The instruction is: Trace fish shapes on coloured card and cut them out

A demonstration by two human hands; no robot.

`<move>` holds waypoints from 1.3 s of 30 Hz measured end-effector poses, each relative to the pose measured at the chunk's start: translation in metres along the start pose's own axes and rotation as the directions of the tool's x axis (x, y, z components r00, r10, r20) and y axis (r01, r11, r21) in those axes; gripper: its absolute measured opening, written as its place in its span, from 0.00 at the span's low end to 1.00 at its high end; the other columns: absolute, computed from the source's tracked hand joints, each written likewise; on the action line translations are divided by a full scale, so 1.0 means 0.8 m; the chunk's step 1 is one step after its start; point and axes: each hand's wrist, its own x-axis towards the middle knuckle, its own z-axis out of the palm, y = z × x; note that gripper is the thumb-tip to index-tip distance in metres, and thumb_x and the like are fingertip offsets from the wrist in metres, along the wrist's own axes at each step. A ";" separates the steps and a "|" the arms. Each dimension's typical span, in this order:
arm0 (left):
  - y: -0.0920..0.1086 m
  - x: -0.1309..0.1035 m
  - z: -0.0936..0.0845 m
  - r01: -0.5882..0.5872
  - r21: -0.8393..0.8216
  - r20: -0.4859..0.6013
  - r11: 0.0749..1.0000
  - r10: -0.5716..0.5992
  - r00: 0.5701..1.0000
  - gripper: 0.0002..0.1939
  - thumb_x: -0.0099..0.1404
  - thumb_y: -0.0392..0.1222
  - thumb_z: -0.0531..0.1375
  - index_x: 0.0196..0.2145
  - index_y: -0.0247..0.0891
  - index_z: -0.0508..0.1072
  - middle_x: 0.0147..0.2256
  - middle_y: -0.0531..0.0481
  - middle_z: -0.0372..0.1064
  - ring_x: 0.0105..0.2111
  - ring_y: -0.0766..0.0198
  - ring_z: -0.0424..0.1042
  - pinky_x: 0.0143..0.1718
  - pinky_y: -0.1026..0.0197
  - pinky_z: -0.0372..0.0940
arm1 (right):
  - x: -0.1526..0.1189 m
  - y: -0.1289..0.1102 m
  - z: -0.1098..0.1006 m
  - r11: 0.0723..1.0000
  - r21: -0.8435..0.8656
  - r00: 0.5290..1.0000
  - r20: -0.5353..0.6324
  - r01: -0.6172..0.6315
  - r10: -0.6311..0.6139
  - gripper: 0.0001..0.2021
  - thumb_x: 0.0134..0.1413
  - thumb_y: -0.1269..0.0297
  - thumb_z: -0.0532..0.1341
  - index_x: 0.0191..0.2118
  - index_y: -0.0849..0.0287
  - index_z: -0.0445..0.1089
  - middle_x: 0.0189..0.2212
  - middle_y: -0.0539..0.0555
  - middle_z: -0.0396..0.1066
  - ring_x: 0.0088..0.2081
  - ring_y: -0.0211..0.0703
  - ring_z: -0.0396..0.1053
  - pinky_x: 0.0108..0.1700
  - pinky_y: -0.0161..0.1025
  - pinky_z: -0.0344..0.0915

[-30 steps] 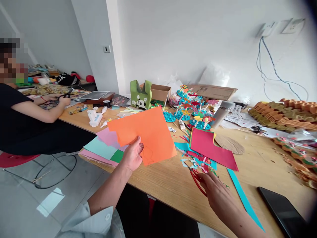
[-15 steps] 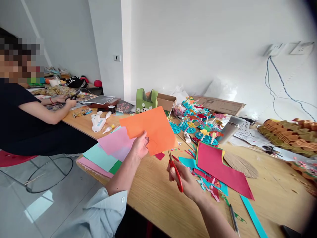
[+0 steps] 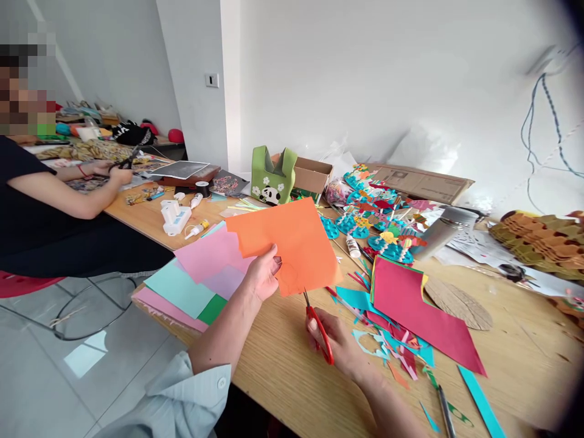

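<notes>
Orange paper (image 3: 294, 234) | left grip (image 3: 263, 275): holding it | right grip (image 3: 341, 342): holding red scissors (image 3: 323, 333), tips at lower edge

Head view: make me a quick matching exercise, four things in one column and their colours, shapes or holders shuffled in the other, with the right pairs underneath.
Things:
1. orange sheet
2. red-handled scissors
3. panda bag
4. dark red sheet

Places, colours or states:
A. L-shaped, held by neither hand
B. held in the right hand
C. green with white flowers
D. held in the left hand

Right pairs: 1-D, 2-B, 3-C, 4-A
</notes>
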 end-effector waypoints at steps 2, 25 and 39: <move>-0.003 -0.001 0.001 0.009 -0.002 -0.005 1.000 -0.009 1.000 0.10 0.68 0.41 0.57 0.45 0.35 0.72 0.33 0.46 0.74 0.37 0.59 0.75 0.44 0.57 0.70 | -0.001 0.000 0.001 1.000 0.016 1.000 0.003 0.001 -0.001 0.26 0.56 0.35 0.51 0.27 0.56 0.56 0.20 0.47 0.62 0.22 0.35 0.56 0.25 0.35 0.52; -0.017 -0.003 0.004 0.035 -0.022 -0.004 0.999 -0.035 0.999 0.10 0.68 0.41 0.57 0.45 0.37 0.73 0.35 0.45 0.75 0.39 0.59 0.75 0.41 0.59 0.69 | -0.007 -0.009 0.005 0.995 0.101 0.999 -0.025 -0.028 0.031 0.27 0.55 0.33 0.49 0.27 0.56 0.55 0.18 0.48 0.62 0.21 0.35 0.58 0.23 0.34 0.52; -0.016 -0.004 0.003 0.067 -0.022 -0.023 0.998 -0.067 0.997 0.11 0.67 0.43 0.59 0.45 0.37 0.72 0.34 0.46 0.74 0.36 0.60 0.75 0.41 0.59 0.68 | -0.006 0.006 0.013 0.994 0.071 0.991 -0.098 -0.079 0.086 0.24 0.55 0.38 0.53 0.25 0.55 0.55 0.16 0.45 0.59 0.18 0.33 0.56 0.21 0.33 0.49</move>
